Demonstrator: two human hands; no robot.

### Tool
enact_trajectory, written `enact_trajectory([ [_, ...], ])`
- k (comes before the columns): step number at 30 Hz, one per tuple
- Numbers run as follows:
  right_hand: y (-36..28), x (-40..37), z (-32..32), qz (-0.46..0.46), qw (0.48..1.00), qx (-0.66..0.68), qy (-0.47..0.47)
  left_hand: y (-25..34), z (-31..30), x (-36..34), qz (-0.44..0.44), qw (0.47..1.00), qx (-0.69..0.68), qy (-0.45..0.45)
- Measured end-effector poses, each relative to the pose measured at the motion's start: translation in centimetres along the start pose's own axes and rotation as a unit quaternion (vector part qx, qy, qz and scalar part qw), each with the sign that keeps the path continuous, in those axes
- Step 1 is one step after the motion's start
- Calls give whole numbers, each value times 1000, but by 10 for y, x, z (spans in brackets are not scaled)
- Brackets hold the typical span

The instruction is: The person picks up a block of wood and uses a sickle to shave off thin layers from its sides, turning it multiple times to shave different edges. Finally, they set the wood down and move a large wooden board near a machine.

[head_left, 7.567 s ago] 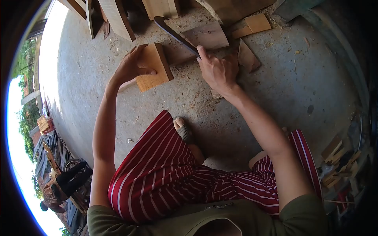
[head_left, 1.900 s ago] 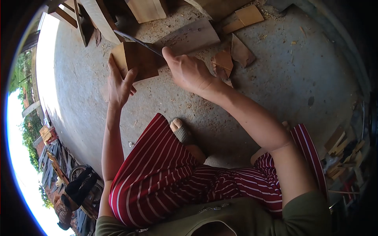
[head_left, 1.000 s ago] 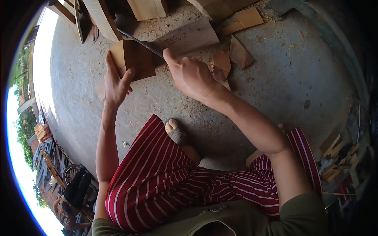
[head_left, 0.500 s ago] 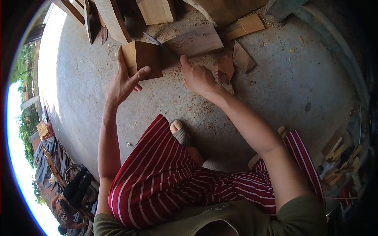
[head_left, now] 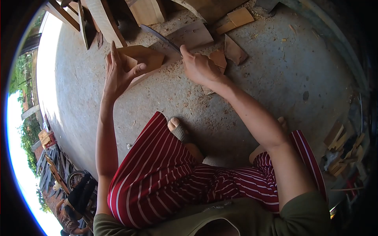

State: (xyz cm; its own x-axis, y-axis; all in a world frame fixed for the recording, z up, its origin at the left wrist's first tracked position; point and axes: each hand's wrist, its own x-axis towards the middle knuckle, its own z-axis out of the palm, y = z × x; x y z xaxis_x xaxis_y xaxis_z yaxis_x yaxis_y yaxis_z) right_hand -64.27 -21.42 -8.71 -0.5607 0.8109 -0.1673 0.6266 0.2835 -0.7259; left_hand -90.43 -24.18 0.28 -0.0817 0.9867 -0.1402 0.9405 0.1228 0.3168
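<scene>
My left hand [head_left: 118,74] is spread wide, fingers stretched up along the left edge of the pale brown wedge-shaped wooden block [head_left: 143,59] and thumb pressed toward its near face; I brace it rather than close around it. The block stands on the grey concrete floor [head_left: 275,78] in front of me, its far end against the flat brown board [head_left: 193,35] that lies on the ground beyond it. My right hand [head_left: 201,69] is curled tight round the handle of the long dark curved knife blade [head_left: 161,38], index finger along the top, and the blade slants away up and to the left, raised above the block's far right corner; I cannot tell whether the edge touches the wood. As for progress, I judge the work partly done: pale chips and sawdust [head_left: 185,94] lie scattered between my hands and my sandalled foot [head_left: 177,129], and several brown triangular offcuts [head_left: 234,49] sit just beside my right hand, so a good deal has come off wood here. The block itself is thick and plain-faced, with no finished shape that I can make out, so most of its shaping looks left to do. Rough planks [head_left: 104,19] lean at the top left.
</scene>
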Motion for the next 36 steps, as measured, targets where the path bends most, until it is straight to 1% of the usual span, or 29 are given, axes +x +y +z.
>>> enact_trajectory([
  [1, -3, -2, -2, -10, 1000, -3, 14, -3, 1, -2, 40, 998, 10, 45],
  [2, -7, -3, -5, -21, 999, -6, 30, -5, 1, -2, 65, 996, 33, 52],
  [3, -11, -4, -7, -20, 999, -5, 33, -4, 0, -3, 68, 996, 34, 52],
  [5, -22, -7, -5, -43, 999, -12, 2, 0, 1, -4, 20, 998, -13, 51],
  [6, -28, -8, -3, -85, 995, -40, 18, 1, 4, -3, 21, 999, -14, 48],
  [7, -32, -9, -1, -83, 996, -38, 16, 2, 8, -3, -9, 997, -8, 71],
  [8, -36, -10, -1, -89, 994, -49, 35, 3, 11, -2, -40, 995, -2, 94],
  [9, -43, -11, -4, -96, 992, -59, 54, 5, 14, -2, -42, 995, -1, 92],
  [10, -52, -14, -10, -96, 990, -78, 62, 8, 18, -2, -60, 991, -25, 115],
  [11, -57, -18, -12, -94, 991, -75, 58, 9, 20, -3, -78, 986, -49, 137],
  [12, -61, -21, -15, -98, 992, -58, 56, 7, 23, -2, -73, 985, -50, 146],
  [14, -59, -22, -17, -101, 993, -19, 60, 7, 27, -4, -73, 984, -63, 148],
  [15, -54, -20, -11, -101, 993, -21, 60, 9, 27, -4, -72, 983, -76, 152],
  [17, -43, -13, -1, -56, 997, -21, 49, 6, 31, -1, -69, 984, -64, 152],
  [19, -48, -11, -3, -43, 998, -20, 39, 9, 33, 2, -74, 978, -96, 168],
  [21, -52, -11, -9, -61, 997, -2, 40, 13, 33, 2, -76, 978, -100, 167],
  [23, -56, -18, -16, -59, 998, 19, 24, 12, 34, -5, -62, 979, -89, 171],
  [25, -55, -21, -20, -98, 994, -3, 38, 12, 35, -6, -78, 978, -99, 166],
  [26, -52, -20, -18, -80, 996, -16, 37, 9, 36, -6, -74, 979, -86, 167],
  [27, -43, -17, -8, -87, 995, -17, 38, 8, 35, -6, -70, 981, -73, 168],
  [29, -16, -7, 16, -49, 997, -44, 39, 15, 31, -5, -74, 980, -73, 171],
  [30, -18, -5, 8, -52, 997, -45, 19, 15, 31, -1, -73, 979, -71, 175],
  [32, -19, -7, 4, -56, 997, -32, 31, 8, 37, -1, -81, 979, -81, 171],
  [33, -28, -12, -1, -60, 998, -11, 32, 12, 35, -2, -69, 977, -98, 178],
  [35, -42, -14, -8, -63, 998, 11, 18, 11, 34, -4, -73, 977, -108, 169],
  [36, -47, -17, -9, -73, 997, 14, 29, 9, 34, -6, -77, 978, -104, 166],
])
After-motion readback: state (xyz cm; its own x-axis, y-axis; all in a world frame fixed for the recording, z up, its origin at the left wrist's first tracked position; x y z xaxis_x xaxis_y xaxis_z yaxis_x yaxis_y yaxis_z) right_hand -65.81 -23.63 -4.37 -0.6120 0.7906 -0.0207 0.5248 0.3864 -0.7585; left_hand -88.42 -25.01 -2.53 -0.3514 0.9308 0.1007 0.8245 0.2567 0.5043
